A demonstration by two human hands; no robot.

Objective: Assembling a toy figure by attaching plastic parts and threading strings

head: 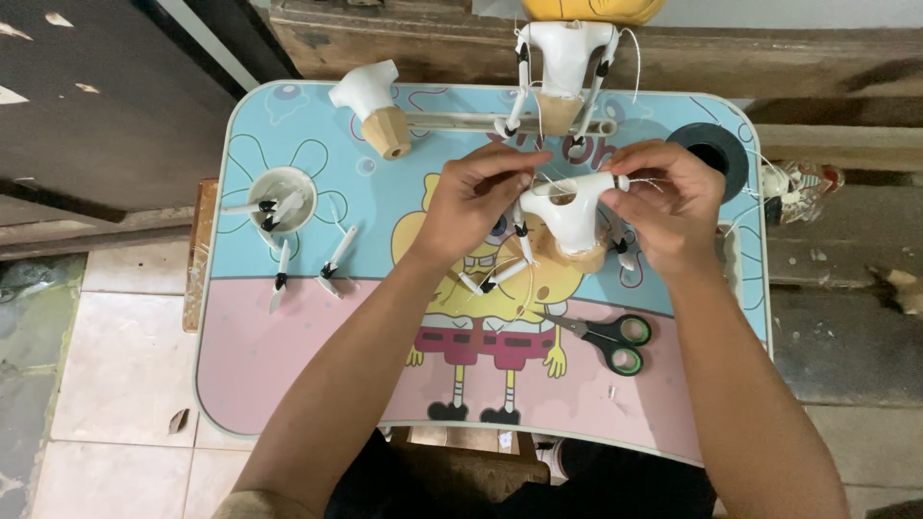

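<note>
Seen from above, a left hand (pixel 476 197) and a right hand (pixel 663 202) pinch the 2 shoulder ends of a small white puppet torso (pixel 569 213), smooth and glossy like moulded plastic, with a tan, wood-coloured conical base. The hands stand apart, each clamped on its own side of the torso, and fine white thread (pixel 646 181) runs by the right fingertips. Thin white limb pieces with black joints (pixel 500 277) dangle below the torso, just above the tabletop.

The work sits over the middle of a small rounded lap table (pixel 288 384), its slick top printed in pale blue and pink with a yellow cartoon figure. Black-handled scissors (pixel 606 338) with green-lined loops lie shut near the right forearm. At the far edge stands a second white torso with strung limbs (pixel 562 72); a third torso (pixel 373 104) (limbless, tipped on its side) lies near the far left corner. On the left, a round recessed cup holder (pixel 282 200) holds loose limb pieces, with 2 more loose limbs (pixel 310 267) just beside it. A black ring-shaped roll (pixel 713 154) rests at the far right. Pale floor tiles (pixel 115 384) show on the left.
</note>
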